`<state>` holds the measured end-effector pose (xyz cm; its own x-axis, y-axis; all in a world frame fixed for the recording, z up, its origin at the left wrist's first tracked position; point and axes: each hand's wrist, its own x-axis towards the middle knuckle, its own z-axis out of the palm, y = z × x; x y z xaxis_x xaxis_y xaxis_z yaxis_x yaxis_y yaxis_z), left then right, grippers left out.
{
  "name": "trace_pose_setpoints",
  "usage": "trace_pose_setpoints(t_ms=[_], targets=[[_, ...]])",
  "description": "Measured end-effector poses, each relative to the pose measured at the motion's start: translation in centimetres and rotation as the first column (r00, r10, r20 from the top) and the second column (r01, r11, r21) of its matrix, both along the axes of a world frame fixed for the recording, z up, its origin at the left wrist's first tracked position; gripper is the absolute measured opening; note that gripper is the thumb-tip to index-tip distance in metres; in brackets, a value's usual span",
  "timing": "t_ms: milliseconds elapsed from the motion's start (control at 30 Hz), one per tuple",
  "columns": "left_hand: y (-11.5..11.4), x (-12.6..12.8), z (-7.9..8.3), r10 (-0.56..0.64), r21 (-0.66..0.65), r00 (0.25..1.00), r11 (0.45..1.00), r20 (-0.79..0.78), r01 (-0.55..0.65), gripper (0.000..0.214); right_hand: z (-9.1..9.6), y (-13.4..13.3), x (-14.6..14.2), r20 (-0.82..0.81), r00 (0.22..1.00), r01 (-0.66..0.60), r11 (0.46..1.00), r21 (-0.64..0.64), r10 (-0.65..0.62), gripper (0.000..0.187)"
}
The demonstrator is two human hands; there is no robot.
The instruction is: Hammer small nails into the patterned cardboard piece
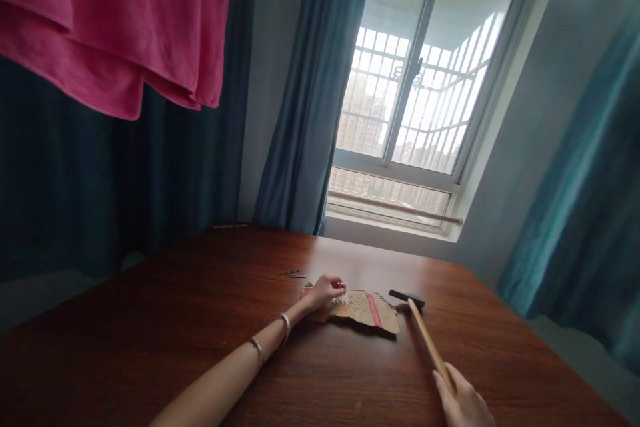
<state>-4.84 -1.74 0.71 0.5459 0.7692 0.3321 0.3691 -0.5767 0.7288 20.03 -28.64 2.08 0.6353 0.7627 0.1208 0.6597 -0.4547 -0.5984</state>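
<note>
My right hand (463,400) is wrapped round the wooden handle of a hammer (431,345), whose dark head is low over the table beyond the hand. My left hand (327,293), with two bracelets on its wrist, is over the left part of a torn piece of cardboard (357,307). Its fingers are curled in a pinch, and what they hold, if anything, is too small to make out. Many small holes or marks and a pink band show on the cardboard. Left of its far edge lie several thin dark nails (293,273).
The brown wooden table (225,320) reaches to the wall under a barred window (400,80). Blue curtains (310,113) hang at the back and on the right. A pink cloth (150,27) hangs at the upper left, above the table's height.
</note>
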Motion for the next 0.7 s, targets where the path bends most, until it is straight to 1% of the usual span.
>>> trace_pose_setpoints(t_ms=[67,100,133,167,200,267,300,367,467,567,700], targets=[[-0.1,0.0,0.1,0.005,0.001,1.0,1.0,-0.004,-0.005,0.025,-0.1,0.4,-1.1,-0.214,0.977,0.011,0.993,0.12,0.015,0.048],[-0.1,0.0,0.1,0.004,0.002,1.0,1.0,-0.006,-0.004,0.025,0.0,0.6,-1.9,-0.334,0.942,0.026,0.98,0.198,0.043,0.056],[-0.1,-0.1,0.1,0.003,0.001,1.0,1.0,-0.01,-0.003,0.025,0.1,0.7,-2.9,-0.45,0.889,0.047,0.96,0.275,0.086,0.064],[-0.1,-0.1,0.1,0.002,0.002,1.0,1.0,-0.015,-0.002,0.024,0.3,0.8,-3.9,-0.559,0.817,0.066,0.938,0.34,0.145,0.071],[0.0,-0.1,0.1,0.004,0.002,1.0,1.0,-0.02,-0.004,0.024,0.6,0.8,-4.9,-0.65,0.733,0.084,0.922,0.379,0.2,0.075],[0.1,0.0,-0.1,0.01,0.002,1.0,1.0,-0.026,-0.01,0.025,1.5,0.8,-6.7,-0.767,0.571,0.086,0.909,0.409,0.291,0.075],[0.2,0.0,-0.1,0.012,0.003,1.0,1.0,-0.027,-0.012,0.025,2.0,0.8,-7.5,-0.801,0.504,0.073,0.908,0.413,0.323,0.074],[0.3,0.0,-0.3,0.013,0.002,0.999,1.0,-0.029,-0.013,0.026,2.9,0.9,-8.7,-0.837,0.408,0.043,0.908,0.416,0.364,0.072],[0.3,0.0,-0.3,0.007,-0.009,0.999,1.0,-0.034,-0.007,0.026,3.5,1.2,-10.0,-0.856,0.318,0.009,0.902,0.432,0.406,0.071],[0.1,0.0,-0.1,-0.001,-0.022,1.0,1.0,-0.03,0.001,0.026,3.4,1.5,-10.7,-0.856,0.261,-0.017,0.888,0.459,0.447,0.07],[0.1,0.1,-0.1,0.029,-0.004,0.999,1.0,-0.033,-0.029,0.026,3.1,1.7,-11.0,-0.859,0.24,-0.034,0.888,0.458,0.452,0.07]])
